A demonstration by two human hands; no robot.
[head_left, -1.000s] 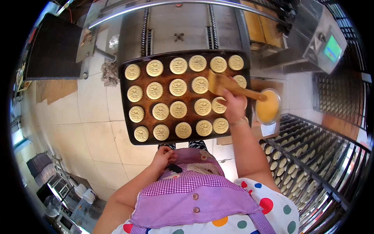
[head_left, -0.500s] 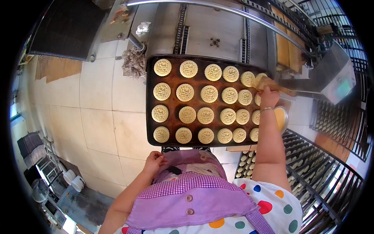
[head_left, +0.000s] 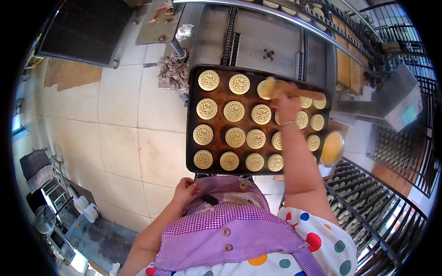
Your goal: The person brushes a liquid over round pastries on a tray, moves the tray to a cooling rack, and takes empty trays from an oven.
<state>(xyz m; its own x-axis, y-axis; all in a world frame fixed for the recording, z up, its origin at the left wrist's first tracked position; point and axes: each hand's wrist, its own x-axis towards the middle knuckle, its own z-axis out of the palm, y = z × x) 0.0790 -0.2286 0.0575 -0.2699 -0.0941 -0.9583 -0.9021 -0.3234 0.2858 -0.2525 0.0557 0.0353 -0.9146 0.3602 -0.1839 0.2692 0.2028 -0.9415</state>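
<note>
One bowl [head_left: 341,148] nr tray [head_left: 219,123] & rack [head_left: 363,224]

Round, pale-yellow, embossed cakes [head_left: 261,114] with scalloped edges lie flat in spaced rows on a dark rectangular metal tray [head_left: 219,123]. Flat wooden brush [head_left: 282,87], blurred, bristles leftward, overlaps a far-row cake.
</note>
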